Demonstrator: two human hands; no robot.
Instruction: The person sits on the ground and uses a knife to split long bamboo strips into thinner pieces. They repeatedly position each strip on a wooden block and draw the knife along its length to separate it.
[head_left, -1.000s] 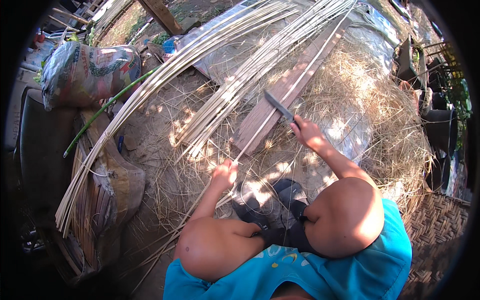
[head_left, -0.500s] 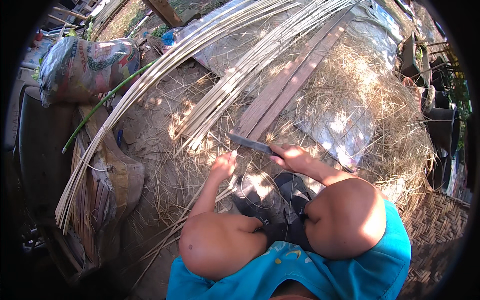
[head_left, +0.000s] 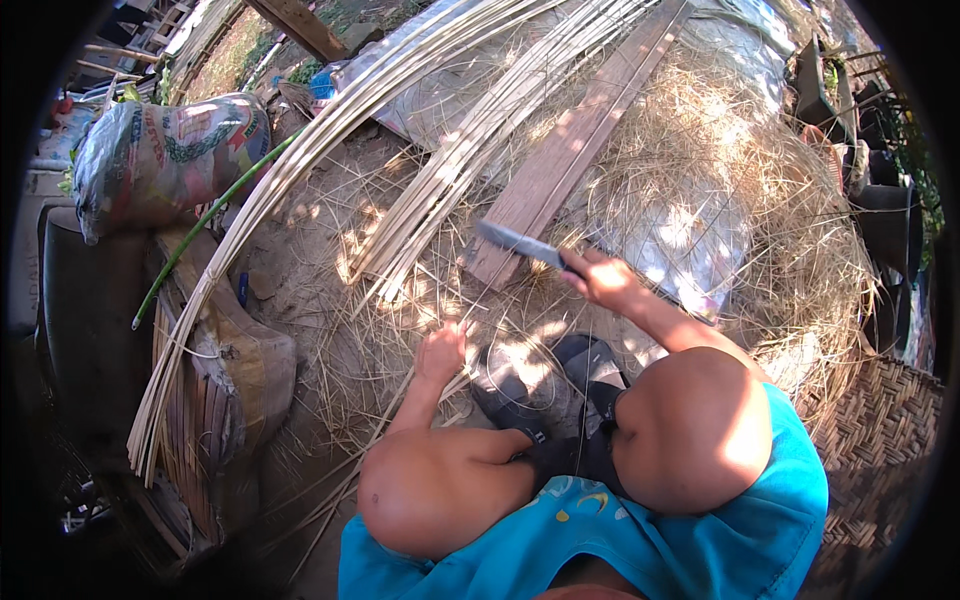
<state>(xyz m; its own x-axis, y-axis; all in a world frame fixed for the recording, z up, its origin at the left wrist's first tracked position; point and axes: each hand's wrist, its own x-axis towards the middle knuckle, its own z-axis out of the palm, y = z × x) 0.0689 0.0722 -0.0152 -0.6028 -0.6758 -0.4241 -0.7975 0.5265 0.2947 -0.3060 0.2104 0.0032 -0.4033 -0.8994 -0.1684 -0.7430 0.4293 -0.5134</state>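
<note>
My right hand [head_left: 608, 281] is wrapped around the dark handle of a large flat-bladed knife [head_left: 522, 244]. Its blade points left, across the near end of a brown wooden plank [head_left: 545, 190]; whether the two touch, I cannot tell. Nearer to me and to the left, my left hand [head_left: 441, 354] is closed on a thin bamboo strip [head_left: 479, 304], only part of which shows beyond the fingers. Just past that hand lies a bundle of pale split bamboo strips [head_left: 430, 215], running away toward the far edge.
A long bent bundle of bamboo strips [head_left: 240, 215] rests over a worn wooden block [head_left: 250, 350] at left, beside a green stalk [head_left: 205, 222] and a stuffed sack [head_left: 170, 155]. Fine shavings [head_left: 720, 150] heap over sheeting at right. A woven mat [head_left: 880, 450] lies near right.
The knife and my right hand have risen away from my left hand, farther over the plank. My left hand has come slightly nearer to me. The whole view has shifted a little.
</note>
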